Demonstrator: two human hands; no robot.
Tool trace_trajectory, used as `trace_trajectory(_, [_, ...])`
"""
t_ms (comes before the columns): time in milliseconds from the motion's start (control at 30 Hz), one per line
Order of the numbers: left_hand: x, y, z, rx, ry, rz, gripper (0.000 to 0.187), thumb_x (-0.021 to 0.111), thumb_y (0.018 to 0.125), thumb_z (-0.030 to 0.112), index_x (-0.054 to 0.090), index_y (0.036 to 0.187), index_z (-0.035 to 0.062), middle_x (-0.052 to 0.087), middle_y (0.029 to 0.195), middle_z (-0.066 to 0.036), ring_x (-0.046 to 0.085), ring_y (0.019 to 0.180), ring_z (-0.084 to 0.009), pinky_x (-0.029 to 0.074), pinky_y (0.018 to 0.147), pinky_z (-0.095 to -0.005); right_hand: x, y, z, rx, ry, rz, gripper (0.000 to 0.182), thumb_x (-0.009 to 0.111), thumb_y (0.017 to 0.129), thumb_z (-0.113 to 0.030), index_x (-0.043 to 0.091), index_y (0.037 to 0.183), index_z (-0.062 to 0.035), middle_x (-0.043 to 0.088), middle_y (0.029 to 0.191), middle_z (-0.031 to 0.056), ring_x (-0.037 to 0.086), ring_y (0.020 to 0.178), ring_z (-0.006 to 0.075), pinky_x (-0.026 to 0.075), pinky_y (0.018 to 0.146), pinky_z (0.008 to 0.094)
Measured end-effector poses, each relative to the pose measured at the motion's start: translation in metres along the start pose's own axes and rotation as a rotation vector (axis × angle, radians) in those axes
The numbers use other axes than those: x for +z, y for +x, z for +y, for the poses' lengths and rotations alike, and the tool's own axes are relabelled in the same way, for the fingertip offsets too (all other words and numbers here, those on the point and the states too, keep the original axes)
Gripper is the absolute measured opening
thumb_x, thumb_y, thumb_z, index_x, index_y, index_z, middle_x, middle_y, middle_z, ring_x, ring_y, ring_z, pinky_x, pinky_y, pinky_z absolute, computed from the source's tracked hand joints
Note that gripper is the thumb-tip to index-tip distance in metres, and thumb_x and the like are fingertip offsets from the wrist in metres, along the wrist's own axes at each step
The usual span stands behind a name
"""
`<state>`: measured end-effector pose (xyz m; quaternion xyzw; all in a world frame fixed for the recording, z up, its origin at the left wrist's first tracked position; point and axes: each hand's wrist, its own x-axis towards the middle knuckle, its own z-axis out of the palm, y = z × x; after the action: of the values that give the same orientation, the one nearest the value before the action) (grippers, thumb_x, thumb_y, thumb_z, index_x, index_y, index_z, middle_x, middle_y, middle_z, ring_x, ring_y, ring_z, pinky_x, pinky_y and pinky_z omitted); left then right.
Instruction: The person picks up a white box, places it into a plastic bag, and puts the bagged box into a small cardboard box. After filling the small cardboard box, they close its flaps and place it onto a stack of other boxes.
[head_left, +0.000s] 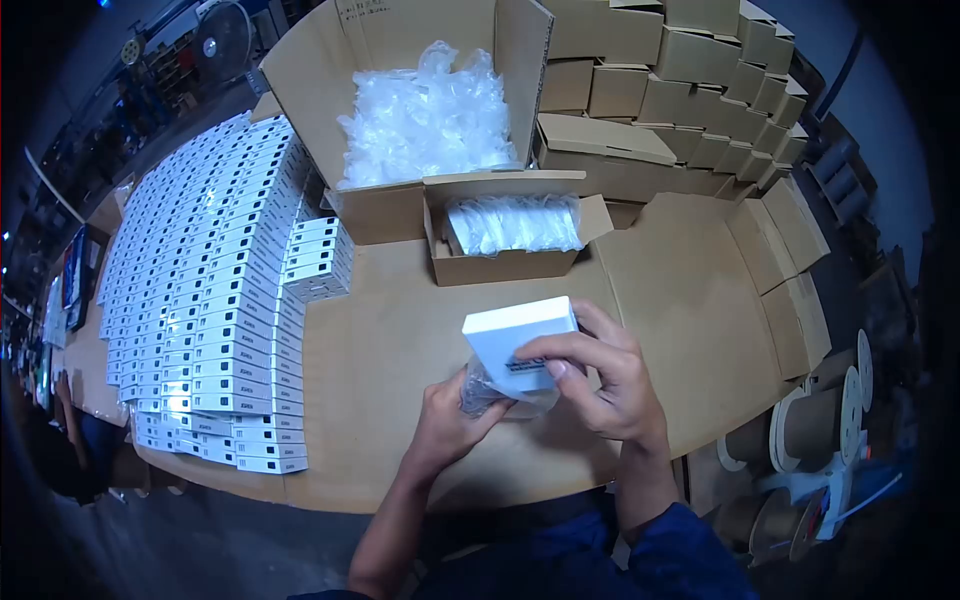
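Note:
A small white box [522, 335] with dark print on its face is tilted above the front middle of the table. My right hand [605, 375] grips its right side, fingers across the printed face. Below it, my left hand [455, 415] is closed around a clear plastic bag [482, 390], which surrounds the box's lower end. Just behind my hands stands an open cardboard box [505, 268] holding a row of plastic-wrapped items [515, 225].
Stacked white boxes [215, 290] fill the table's left side. A large carton [385, 215] of clear plastic bags [430, 120] stands at the back. Brown boxes [690, 95] are piled back right; an opened carton [690, 290] lies right. Reels [800, 420] stand beyond the right edge.

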<state>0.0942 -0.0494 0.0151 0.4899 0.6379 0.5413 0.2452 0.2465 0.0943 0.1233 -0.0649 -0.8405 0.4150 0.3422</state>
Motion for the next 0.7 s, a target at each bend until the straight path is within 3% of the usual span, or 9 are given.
trace_trajectory(233, [-0.004, -0.001, 0.003, -0.085, -0.084, -0.028, 0.045, 0.085, 0.083, 0.010, 0.067, 0.122, -0.0028, 0.078, 0.104, -0.016, 0.077, 0.097, -0.0230, 0.060, 0.087, -0.0365, 0.012, -0.002, 0.011, 0.140, 0.079, 0.110, 0.032, 0.056, 0.088, 0.010, 0.075, 0.112, 0.0006, 0.063, 0.112, 0.0189, 0.067, 0.098, 0.0303, 0.053, 0.087, 0.0361])
trace_trajectory(367, [-0.004, 0.000, 0.002, -0.095, -0.120, -0.041, 0.044, 0.085, 0.083, 0.009, 0.067, 0.121, -0.0041, 0.078, 0.104, -0.016, 0.077, 0.097, -0.0220, 0.060, 0.087, -0.0359, 0.022, 0.000, 0.011, 0.248, 0.312, 0.283, 0.037, 0.058, 0.096, 0.008, 0.064, 0.132, 0.0014, 0.065, 0.117, 0.0117, 0.065, 0.113, 0.0212, 0.054, 0.095, 0.0326])
trace_trajectory(400, [-0.004, 0.000, 0.002, -0.085, -0.119, -0.037, 0.044, 0.085, 0.083, 0.009, 0.067, 0.121, -0.0043, 0.078, 0.104, -0.016, 0.077, 0.097, -0.0220, 0.060, 0.087, -0.0357, 0.018, 0.001, 0.008, 0.290, 0.352, 0.239, 0.042, 0.061, 0.098, 0.006, 0.054, 0.139, 0.0023, 0.063, 0.121, 0.0104, 0.062, 0.118, 0.0175, 0.054, 0.099, 0.0307])
trace_trajectory(533, [-0.007, 0.002, 0.007, -0.087, -0.088, -0.008, 0.040, 0.084, 0.083, 0.006, 0.068, 0.119, -0.0040, 0.079, 0.104, -0.014, 0.076, 0.098, -0.0197, 0.059, 0.087, -0.0344, 0.018, -0.004, 0.019, 0.317, 0.478, 0.231, 0.033, 0.064, 0.098, 0.005, 0.054, 0.129, 0.0042, 0.061, 0.121, 0.0118, 0.062, 0.118, 0.0165, 0.054, 0.103, 0.0310])
trace_trajectory(700, [-0.006, 0.000, -0.003, -0.159, -0.315, -0.040, 0.045, 0.083, 0.085, 0.006, 0.064, 0.125, -0.0038, 0.075, 0.111, -0.012, 0.071, 0.105, -0.0167, 0.056, 0.094, -0.0325, 0.016, -0.010, 0.033, 0.413, 0.494, 0.262, 0.026, 0.066, 0.098, 0.002, 0.057, 0.122, 0.0029, 0.065, 0.112, 0.0084, 0.065, 0.105, 0.0123, 0.055, 0.094, 0.0285])
